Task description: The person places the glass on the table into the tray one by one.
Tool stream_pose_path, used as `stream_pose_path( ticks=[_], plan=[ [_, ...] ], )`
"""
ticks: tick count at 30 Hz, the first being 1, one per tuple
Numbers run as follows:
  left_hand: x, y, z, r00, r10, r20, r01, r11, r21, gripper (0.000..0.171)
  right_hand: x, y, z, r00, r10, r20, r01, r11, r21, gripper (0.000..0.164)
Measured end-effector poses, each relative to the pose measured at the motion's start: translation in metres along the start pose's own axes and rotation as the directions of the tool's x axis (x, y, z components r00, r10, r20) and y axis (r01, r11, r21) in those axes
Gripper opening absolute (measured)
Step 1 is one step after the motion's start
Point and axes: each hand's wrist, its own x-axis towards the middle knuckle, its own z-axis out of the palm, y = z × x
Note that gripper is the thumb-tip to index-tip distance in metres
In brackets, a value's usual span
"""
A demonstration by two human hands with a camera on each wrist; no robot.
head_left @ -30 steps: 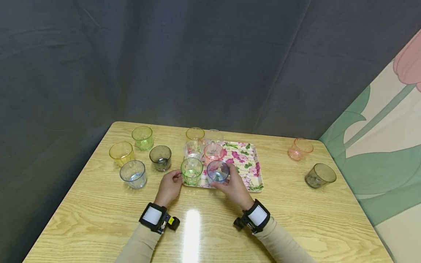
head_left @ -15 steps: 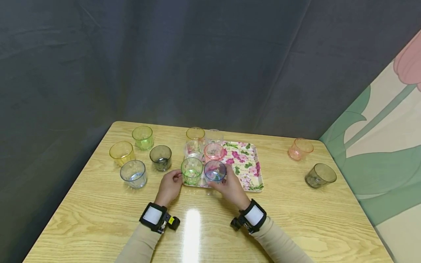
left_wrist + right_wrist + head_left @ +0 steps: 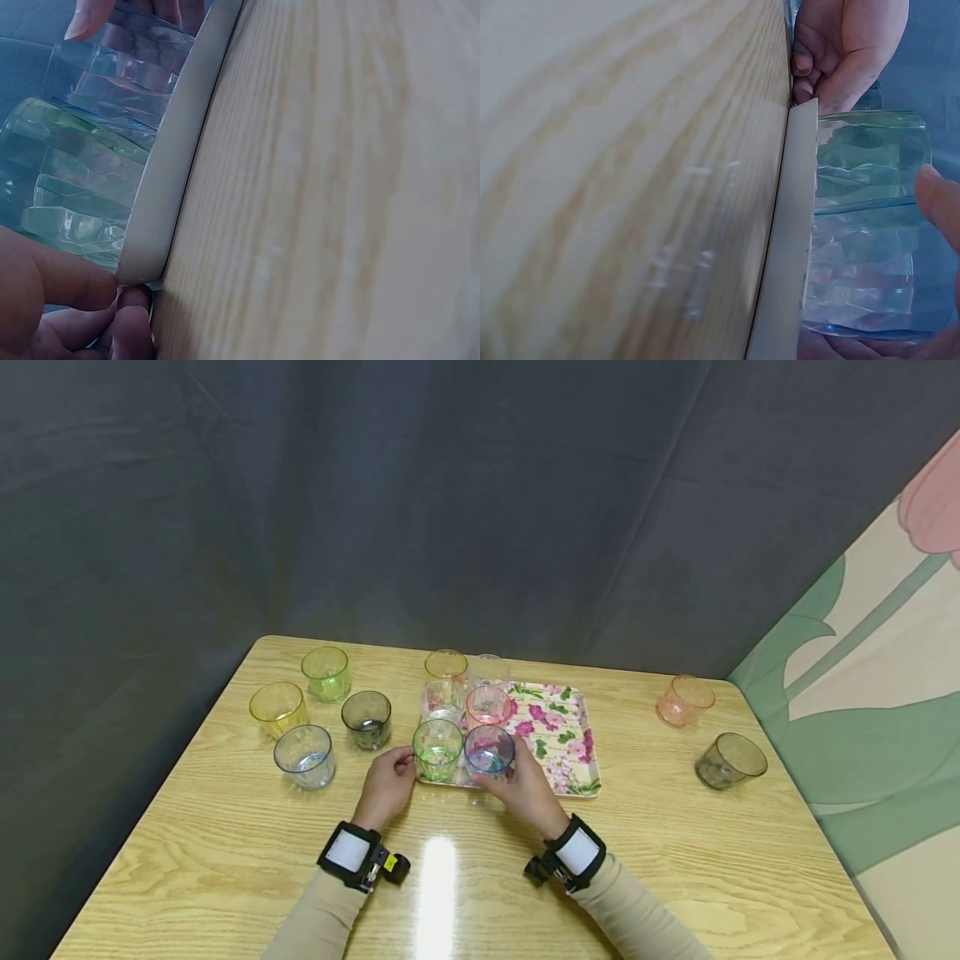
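We see blue cup [image 3: 490,752] upright, mouth up, just right of green cup [image 3: 437,752], directly near of pink cup [image 3: 487,708], by near edge of floral tray [image 3: 555,727]. Right grip [image 3: 527,792] closer of two: cup lies to its left and slightly far. It curls round cup's right and near sides, spread to cup's width. Left grip [image 3: 386,787] pinches tray's near-left corner. Whether blue cup's base touches tray, we cannot tell.

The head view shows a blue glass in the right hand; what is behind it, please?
A pink glass, with a clear glass farther back. The blue glass overlaps the pink one's base, which cannot be made out clearly.
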Motion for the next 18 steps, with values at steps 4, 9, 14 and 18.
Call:
stream_pose_path(
  ticks=[4,9,14,18],
  plan=[
    [0.0,0.002,0.002,1.0,0.001,0.001,-0.001,1.0,-0.004,0.032,-0.002,0.0,-0.005,1.0,0.019,0.019,-0.019,1.0,-0.004,0.085],
    [-0.001,0.002,0.002,1.0,0.006,-0.001,-0.006,1.0,-0.01,0.032,-0.008,-0.004,-0.016,0.996,0.088,-0.015,-0.089,0.993,-0.078,0.094],
    [-0.001,0.0,0.001,1.0,-0.002,-0.003,0.002,1.0,-0.009,0.033,-0.011,-0.003,-0.038,0.998,0.064,-0.015,-0.065,0.989,-0.13,0.078],
    [0.0,-0.001,0.002,1.0,-0.006,-0.003,0.006,1.0,-0.01,0.034,-0.012,0.001,-0.061,0.997,0.057,-0.053,-0.067,0.973,-0.222,0.048]
  ],
)
